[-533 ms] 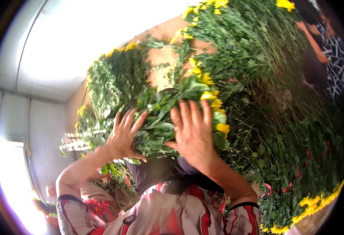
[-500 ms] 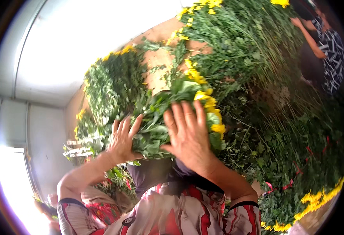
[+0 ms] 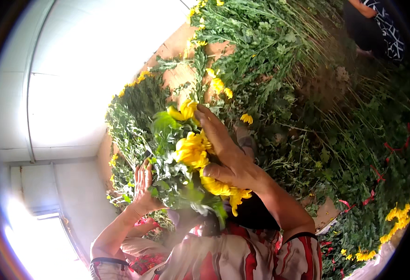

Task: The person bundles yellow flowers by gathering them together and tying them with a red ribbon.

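Observation:
A bunch of yellow chrysanthemums (image 3: 193, 151) with green leaves is in front of my body, its blooms along the right side. My left hand (image 3: 144, 189) rests against the leafy left side, fingers stretched out along it. Over the blooms on the right curves my right hand (image 3: 228, 151), its fingers and thumb apart with flower heads between them. The bunch's stems are hidden, and its lower leaves are blurred by motion.
More chrysanthemums lie in leafy heaps at the left (image 3: 132, 107), top (image 3: 256, 42) and right (image 3: 349, 172). Red ties (image 3: 368, 198) cross the right heap. Brown board (image 3: 179, 74) shows between heaps. A co-worker in a patterned top (image 3: 387, 28) is at the upper right.
The bunch has turned, bringing its yellow blooms toward me and to the left. My right hand has shifted from lying on the leaves to curving over the blooms. The co-worker has shifted toward the top edge.

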### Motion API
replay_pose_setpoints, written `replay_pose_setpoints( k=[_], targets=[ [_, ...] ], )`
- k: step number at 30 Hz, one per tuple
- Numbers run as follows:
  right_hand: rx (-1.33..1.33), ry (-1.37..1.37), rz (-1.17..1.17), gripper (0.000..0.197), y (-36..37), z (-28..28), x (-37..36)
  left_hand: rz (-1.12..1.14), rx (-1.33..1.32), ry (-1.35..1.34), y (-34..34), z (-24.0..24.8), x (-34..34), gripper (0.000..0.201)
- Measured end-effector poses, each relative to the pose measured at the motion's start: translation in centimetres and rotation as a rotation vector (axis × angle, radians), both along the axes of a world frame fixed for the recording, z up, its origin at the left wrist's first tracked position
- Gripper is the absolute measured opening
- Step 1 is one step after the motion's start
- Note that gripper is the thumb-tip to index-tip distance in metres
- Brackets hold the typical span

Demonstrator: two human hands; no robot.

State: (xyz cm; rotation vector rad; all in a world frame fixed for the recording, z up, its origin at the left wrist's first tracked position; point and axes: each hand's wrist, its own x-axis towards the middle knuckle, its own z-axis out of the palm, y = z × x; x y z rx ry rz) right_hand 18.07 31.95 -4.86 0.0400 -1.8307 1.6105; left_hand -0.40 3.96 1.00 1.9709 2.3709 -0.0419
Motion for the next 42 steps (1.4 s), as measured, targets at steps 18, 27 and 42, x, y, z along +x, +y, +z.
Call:
replay_pose_setpoints(
  k=[18,27,42],
  targets=[
    [-0.092,-0.077,-0.219,0.098,3.0,-1.2,3.0,0.48,0.249,-0.665,0.2,-1.7,-1.0,0.074],
    [0.35,0.307,-0.099,0.061,2.2,7.6,2.9,0.115,0.232,-0.319,2.3,-1.6,-1.3,0.078],
    [0.138,0.198,0.096,0.062,3.6,7.4,-2.9,0.078,0.227,-0.182,0.3,-2.1,-2.0,0.089]
  ],
)
